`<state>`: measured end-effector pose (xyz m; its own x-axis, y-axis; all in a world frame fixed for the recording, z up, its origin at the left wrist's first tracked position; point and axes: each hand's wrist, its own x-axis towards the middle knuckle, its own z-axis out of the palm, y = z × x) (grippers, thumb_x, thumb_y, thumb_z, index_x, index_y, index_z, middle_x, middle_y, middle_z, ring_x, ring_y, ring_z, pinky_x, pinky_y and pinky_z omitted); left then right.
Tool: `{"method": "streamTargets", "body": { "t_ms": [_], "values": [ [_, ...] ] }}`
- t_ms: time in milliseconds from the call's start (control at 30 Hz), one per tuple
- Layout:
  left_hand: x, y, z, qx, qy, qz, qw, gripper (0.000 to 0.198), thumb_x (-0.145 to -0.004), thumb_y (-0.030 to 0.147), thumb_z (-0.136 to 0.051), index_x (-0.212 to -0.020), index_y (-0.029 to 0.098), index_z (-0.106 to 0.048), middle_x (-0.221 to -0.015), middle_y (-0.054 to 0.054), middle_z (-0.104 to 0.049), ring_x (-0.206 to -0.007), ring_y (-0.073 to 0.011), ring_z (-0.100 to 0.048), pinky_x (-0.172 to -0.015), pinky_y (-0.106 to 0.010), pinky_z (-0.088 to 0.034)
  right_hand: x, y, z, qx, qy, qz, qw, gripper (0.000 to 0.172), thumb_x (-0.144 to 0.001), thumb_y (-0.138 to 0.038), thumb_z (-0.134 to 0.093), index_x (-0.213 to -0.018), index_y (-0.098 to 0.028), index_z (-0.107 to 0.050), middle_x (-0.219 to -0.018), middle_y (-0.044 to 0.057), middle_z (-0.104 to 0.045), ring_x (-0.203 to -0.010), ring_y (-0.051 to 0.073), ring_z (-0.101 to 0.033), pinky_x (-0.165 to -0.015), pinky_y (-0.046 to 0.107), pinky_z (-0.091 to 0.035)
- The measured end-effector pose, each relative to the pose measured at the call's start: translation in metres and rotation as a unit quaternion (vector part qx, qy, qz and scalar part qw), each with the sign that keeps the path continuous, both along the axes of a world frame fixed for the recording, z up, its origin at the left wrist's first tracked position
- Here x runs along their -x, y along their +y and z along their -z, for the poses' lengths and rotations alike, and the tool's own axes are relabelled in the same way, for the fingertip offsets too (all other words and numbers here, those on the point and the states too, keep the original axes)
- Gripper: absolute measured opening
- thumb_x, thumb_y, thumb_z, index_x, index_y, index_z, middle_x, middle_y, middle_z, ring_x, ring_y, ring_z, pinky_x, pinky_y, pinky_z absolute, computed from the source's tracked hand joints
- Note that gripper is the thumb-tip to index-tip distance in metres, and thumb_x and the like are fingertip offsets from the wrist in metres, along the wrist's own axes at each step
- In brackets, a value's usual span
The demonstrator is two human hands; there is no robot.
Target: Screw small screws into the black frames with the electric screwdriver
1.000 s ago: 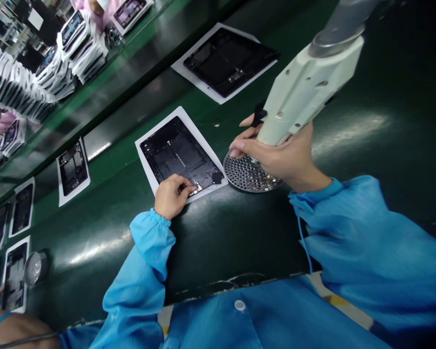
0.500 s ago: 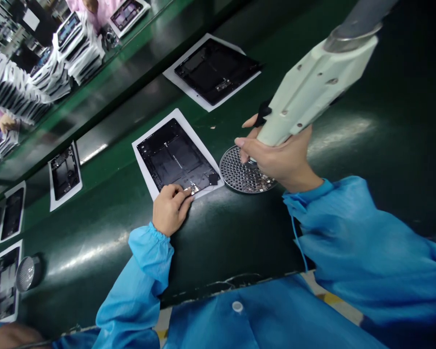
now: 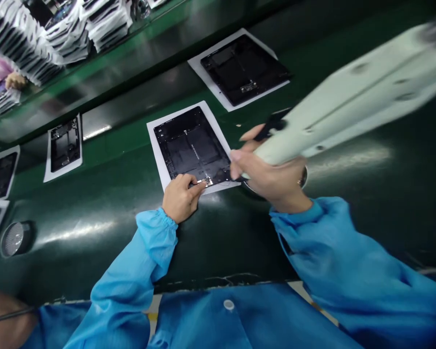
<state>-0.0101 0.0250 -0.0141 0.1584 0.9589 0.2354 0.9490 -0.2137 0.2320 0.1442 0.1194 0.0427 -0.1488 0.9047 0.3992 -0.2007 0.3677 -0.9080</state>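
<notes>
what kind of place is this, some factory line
Most likely an electronics assembly line in a factory. A dark green belt carries a black tablet housing on a white paper sheet, stacked housings sit nearby, and a blue smock sleeve suggests cleanroom-style workwear.

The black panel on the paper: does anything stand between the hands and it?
Nothing visible stands in the way. The left hand rests on the lower edge of the black panel. The right hand, gripping a white tool, is over the panel's lower corner, with no object between them.
</notes>
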Motion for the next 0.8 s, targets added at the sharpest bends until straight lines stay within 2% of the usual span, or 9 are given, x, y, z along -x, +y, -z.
{"method": "streamTargets", "body": {
  "t_ms": [133,233,300,400,567,667,800],
  "values": [
    [-0.001,0.001,0.002,-0.008,0.005,0.015,1.000,0.032,-0.098,0.030,-0.042,-0.106,0.022,-0.071,-0.094,-0.008,-0.060,-0.079,-0.0182,-0.048,-0.066,-0.032,-0.038,0.026,-0.006,0.005,-0.015,-0.049,-0.059,0.997,0.023,-0.073,-0.008,-0.066,-0.063,-0.024,-0.053,-0.047,-0.006,-0.053,-0.052,0.014,-0.058,-0.076,0.037,-0.058],
    [-0.001,0.002,0.003,0.005,0.010,0.027,1.000,0.031,-0.097,0.027,-0.041,-0.108,0.023,-0.071,-0.092,-0.008,-0.060,-0.081,-0.0186,-0.049,-0.066,-0.032,-0.038,0.033,-0.004,0.013,-0.025,-0.062,-0.074,0.995,0.028,-0.073,-0.008,-0.065,-0.054,-0.023,-0.049,-0.046,-0.004,-0.052,-0.057,0.015,-0.061,-0.082,0.037,-0.058],
    [-0.002,0.003,0.003,0.013,0.014,0.030,0.999,0.031,-0.097,0.026,-0.041,-0.107,0.023,-0.071,-0.090,-0.008,-0.059,-0.081,-0.0186,-0.050,-0.065,-0.031,-0.038,0.033,-0.004,0.017,-0.011,-0.064,-0.079,0.995,0.024,-0.072,-0.009,-0.065,-0.058,-0.022,-0.050,-0.046,-0.005,-0.052,-0.052,0.013,-0.058,-0.072,0.034,-0.058],
    [-0.003,0.004,0.004,0.015,0.013,0.031,0.999,0.029,-0.096,0.024,-0.043,-0.107,0.023,-0.070,-0.090,-0.007,-0.060,-0.081,-0.0187,-0.050,-0.064,-0.031,-0.037,0.032,-0.005,0.021,0.021,-0.062,-0.094,0.993,0.015,-0.072,-0.011,-0.066,-0.076,-0.021,-0.055,-0.047,-0.008,-0.053,-0.041,0.011,-0.053,-0.051,0.028,-0.054],
    [-0.004,0.004,0.006,0.007,0.007,0.034,0.999,0.027,-0.093,0.020,-0.048,-0.109,0.024,-0.070,-0.088,-0.006,-0.059,-0.080,-0.0187,-0.050,-0.063,-0.031,-0.035,0.033,-0.006,0.027,0.021,-0.055,-0.102,0.993,0.019,-0.072,-0.013,-0.067,-0.083,-0.023,-0.056,-0.047,-0.009,-0.053,-0.037,0.011,-0.050,-0.045,0.026,-0.050],
    [-0.005,0.004,0.007,-0.006,0.009,0.028,1.000,0.027,-0.093,0.020,-0.048,-0.106,0.025,-0.071,-0.087,-0.006,-0.059,-0.080,-0.0191,-0.050,-0.062,-0.032,-0.034,0.032,-0.006,0.031,0.015,-0.071,-0.100,0.992,0.019,-0.072,-0.015,-0.068,-0.084,-0.023,-0.056,-0.048,-0.008,-0.052,-0.040,0.012,-0.052,-0.050,0.029,-0.053],
    [-0.005,0.004,0.008,-0.022,0.013,0.030,0.999,0.026,-0.092,0.019,-0.048,-0.102,0.023,-0.072,-0.084,-0.007,-0.057,-0.079,-0.0197,-0.049,-0.061,-0.033,-0.034,0.030,-0.008,0.034,-0.026,-0.118,-0.082,0.989,0.017,-0.072,-0.016,-0.070,-0.072,-0.023,-0.055,-0.050,-0.005,-0.053,-0.056,0.015,-0.061,-0.071,0.034,-0.059]
  ]
}}
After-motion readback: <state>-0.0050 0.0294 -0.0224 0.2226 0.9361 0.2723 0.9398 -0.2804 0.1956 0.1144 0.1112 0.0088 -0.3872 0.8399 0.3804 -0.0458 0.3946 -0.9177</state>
